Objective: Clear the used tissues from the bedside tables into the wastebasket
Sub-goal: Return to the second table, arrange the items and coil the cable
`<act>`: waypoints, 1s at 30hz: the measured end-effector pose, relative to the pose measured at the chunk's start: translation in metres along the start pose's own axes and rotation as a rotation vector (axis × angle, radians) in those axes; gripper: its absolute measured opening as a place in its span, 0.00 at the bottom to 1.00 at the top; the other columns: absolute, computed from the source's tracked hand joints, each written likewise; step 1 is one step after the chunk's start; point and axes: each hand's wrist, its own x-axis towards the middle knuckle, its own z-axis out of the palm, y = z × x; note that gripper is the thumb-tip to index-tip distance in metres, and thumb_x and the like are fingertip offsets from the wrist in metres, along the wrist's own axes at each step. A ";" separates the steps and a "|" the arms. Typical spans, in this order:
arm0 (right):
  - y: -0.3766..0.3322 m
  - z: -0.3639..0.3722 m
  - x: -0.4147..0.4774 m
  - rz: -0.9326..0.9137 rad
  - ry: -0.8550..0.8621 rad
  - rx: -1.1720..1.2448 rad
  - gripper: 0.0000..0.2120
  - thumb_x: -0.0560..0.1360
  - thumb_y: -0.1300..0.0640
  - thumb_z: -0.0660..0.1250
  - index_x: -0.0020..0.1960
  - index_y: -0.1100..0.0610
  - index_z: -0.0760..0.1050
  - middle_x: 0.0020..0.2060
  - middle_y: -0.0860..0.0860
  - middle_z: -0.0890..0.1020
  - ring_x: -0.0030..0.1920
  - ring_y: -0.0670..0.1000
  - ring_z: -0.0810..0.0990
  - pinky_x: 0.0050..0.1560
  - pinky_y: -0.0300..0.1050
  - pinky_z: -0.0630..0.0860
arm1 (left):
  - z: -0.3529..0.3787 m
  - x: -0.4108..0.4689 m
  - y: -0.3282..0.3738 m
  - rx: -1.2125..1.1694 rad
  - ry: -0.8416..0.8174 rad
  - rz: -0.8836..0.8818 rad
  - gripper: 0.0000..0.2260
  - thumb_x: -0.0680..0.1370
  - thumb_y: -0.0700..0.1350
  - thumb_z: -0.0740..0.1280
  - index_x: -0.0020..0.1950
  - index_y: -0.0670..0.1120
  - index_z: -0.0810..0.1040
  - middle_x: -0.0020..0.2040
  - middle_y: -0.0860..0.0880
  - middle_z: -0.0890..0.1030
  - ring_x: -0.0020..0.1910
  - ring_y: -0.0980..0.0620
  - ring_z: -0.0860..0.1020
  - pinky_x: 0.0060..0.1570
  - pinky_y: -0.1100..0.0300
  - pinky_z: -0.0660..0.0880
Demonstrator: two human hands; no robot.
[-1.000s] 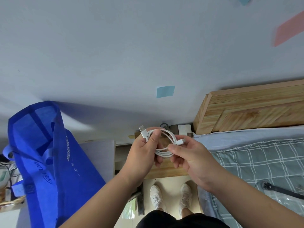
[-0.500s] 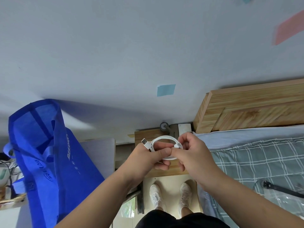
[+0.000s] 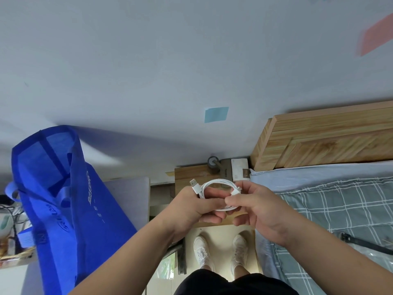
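Note:
A coiled white USB cable (image 3: 214, 183) is held up between both hands above a small wooden bedside table (image 3: 188, 174). My left hand (image 3: 191, 207) grips the coil's left side, with the USB plug sticking out above the fingers. My right hand (image 3: 255, 204) pinches the small connector end at the coil's right side. No tissue and no wastebasket show in the head view.
A roll of tape (image 3: 213, 163) and a white box (image 3: 239, 171) lie at the table's back. A large blue fabric bag (image 3: 57, 201) stands at the left. The bed with a checked cover (image 3: 340, 209) and wooden headboard (image 3: 323, 139) lies at the right. My white shoes (image 3: 201, 250) stand below.
Both hands kept hold of the cable. The right hand has shifted its pinch along the coil to the connector end, and the loop has been drawn tighter.

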 end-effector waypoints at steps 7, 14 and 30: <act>-0.002 -0.002 0.006 -0.180 0.089 -0.095 0.11 0.68 0.64 0.78 0.35 0.53 0.77 0.37 0.58 0.84 0.36 0.58 0.84 0.39 0.48 0.83 | 0.005 0.012 -0.018 -0.020 0.341 -0.018 0.09 0.78 0.33 0.70 0.46 0.43 0.89 0.35 0.43 0.85 0.33 0.50 0.85 0.35 0.61 0.82; 0.005 -0.005 0.011 -0.175 0.166 -0.277 0.18 0.66 0.45 0.80 0.55 0.41 0.82 0.43 0.48 0.85 0.36 0.54 0.84 0.39 0.48 0.82 | 0.006 0.011 -0.012 -0.149 0.147 0.027 0.05 0.80 0.40 0.75 0.53 0.43 0.89 0.37 0.43 0.84 0.35 0.52 0.83 0.38 0.63 0.82; 0.029 -0.012 0.043 -0.157 0.175 -0.004 0.09 0.76 0.65 0.75 0.49 0.52 0.87 0.39 0.56 0.86 0.38 0.53 0.84 0.39 0.45 0.83 | -0.006 0.025 -0.033 -0.482 0.153 0.000 0.14 0.83 0.37 0.69 0.69 0.40 0.78 0.57 0.39 0.87 0.49 0.43 0.86 0.45 0.56 0.86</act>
